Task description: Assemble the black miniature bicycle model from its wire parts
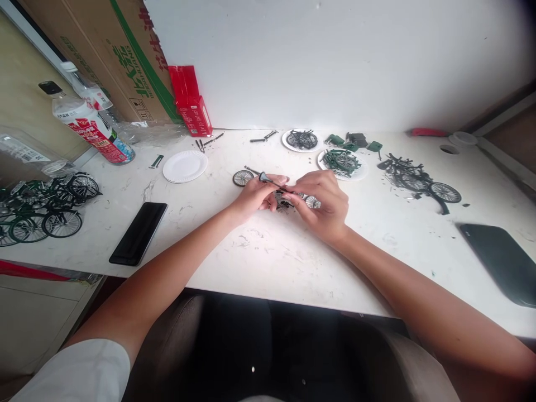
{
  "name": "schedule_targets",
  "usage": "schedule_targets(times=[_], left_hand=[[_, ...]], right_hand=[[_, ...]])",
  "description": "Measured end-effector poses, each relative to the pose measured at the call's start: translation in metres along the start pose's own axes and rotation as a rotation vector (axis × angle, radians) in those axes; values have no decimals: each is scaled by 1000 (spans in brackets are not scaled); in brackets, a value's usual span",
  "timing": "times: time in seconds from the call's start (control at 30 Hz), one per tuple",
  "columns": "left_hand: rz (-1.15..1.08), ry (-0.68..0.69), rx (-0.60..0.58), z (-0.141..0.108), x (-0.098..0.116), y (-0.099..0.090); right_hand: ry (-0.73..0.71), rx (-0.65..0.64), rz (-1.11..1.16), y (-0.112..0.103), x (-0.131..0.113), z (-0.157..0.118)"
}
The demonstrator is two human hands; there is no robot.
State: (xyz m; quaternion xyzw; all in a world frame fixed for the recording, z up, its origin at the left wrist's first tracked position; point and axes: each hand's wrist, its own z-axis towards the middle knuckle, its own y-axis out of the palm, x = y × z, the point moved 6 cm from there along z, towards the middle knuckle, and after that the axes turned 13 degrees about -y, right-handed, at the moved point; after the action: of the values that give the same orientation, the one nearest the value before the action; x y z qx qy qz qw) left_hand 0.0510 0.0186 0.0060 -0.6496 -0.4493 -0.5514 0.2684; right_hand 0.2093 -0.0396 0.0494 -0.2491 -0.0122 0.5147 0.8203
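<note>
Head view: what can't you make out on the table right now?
Thin dark part: head view; one end hidden by the right hand's fingertips.
Small pieces beneath: head view; partly covered by the left hand and right hand.
Green bicycles: head view; cut off by the left edge.
Red box, small print: head view; too small.

Mid-table spoked wheels point(243, 178): 2 visible. White plates point(185, 167): 3 spots, stack counts unclear. Capped bottles point(97, 129): 2. Red box point(195, 114): 1. Cardboard box point(125, 61): 1. Phone point(138, 233): 1. Bicycles point(46, 206) at left: several, overlapping, exact count unclear.
</note>
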Motion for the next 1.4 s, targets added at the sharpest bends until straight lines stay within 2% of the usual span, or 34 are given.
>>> schedule_targets(times=[0.2, 0.43, 0.67, 0.87, 0.97, 1.1, 1.27, 1.4], left_hand=[[91, 27, -81, -1, -6, 6], [156, 124, -69, 0, -4, 4], [135, 108, -49, 1, -4, 3], [91, 75, -39, 1, -3, 4], [43, 41, -9, 3, -6, 3], [11, 9, 74, 9, -13, -5], [21, 47, 159, 15, -16, -19], [34, 96, 209, 16, -13, -26]], right_hand=[[25, 11, -16, 0, 5, 0], [10, 12, -19, 2, 6, 1], [50, -4, -45, 4, 9, -2], [23, 17, -36, 4, 10, -1], [30, -26, -43, 4, 14, 1], [2, -156, -53, 3, 27, 3], [41, -183, -222, -6, 53, -1], [52, -305, -180, 2, 59, -8]])
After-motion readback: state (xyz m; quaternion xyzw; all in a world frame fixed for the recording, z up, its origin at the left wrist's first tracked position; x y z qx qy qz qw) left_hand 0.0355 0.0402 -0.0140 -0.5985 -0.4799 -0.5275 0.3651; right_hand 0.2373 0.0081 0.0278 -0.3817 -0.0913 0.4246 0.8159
